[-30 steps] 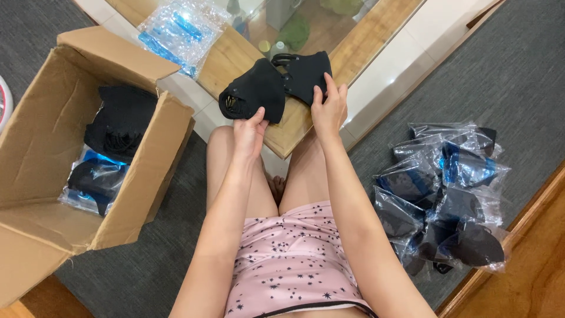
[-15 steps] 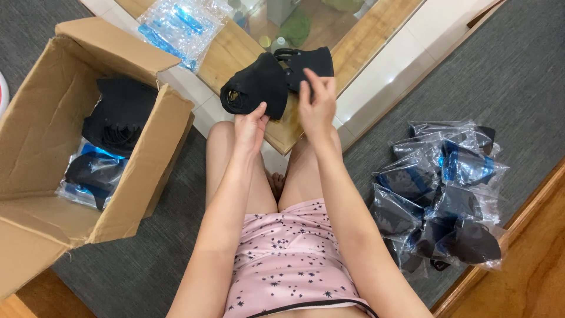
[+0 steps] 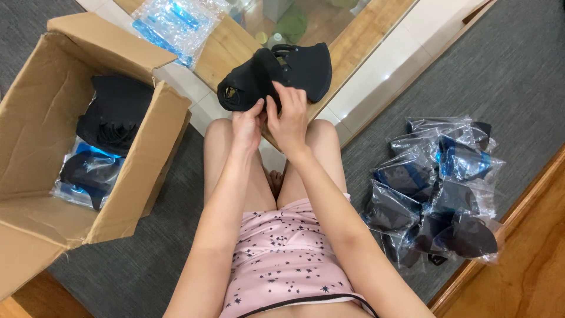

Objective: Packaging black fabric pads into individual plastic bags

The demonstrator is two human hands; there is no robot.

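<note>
Head view looks down on a seated person whose two bare hands meet over a heap of black fabric pieces point(image 3: 276, 75) lying at the near edge of a low wooden table point(image 3: 226, 50) with a glass middle. Left hand point(image 3: 247, 125) has its fingers curled, thumb and fingertips pinched on the lower edge of the black fabric. Right hand point(image 3: 289, 115) sits just beside it, touching it, with fingers bent and closed on the same edge a little further right. Both hands rest above the person's bare knees, and the fabric spreads up and away from them, one rounded piece to the left and a flatter piece to the right.

Beyond the left hand, further up the table, lies a clear plastic bag with blue print point(image 3: 176, 23). Well off to the left of the left hand stands an open cardboard box point(image 3: 41, 118) on the grey carpet point(image 3: 159, 259); inside it are more black pieces and plastic-wrapped ones with blue. Well apart to the right of the right hand, on the carpet, lies a pile of clear bags holding dark pieces point(image 3: 435, 188), close to a wooden floor strip point(image 3: 529, 259). Below the hands, the person's lap shows pink shorts with small dark stars point(image 3: 282, 259).
</note>
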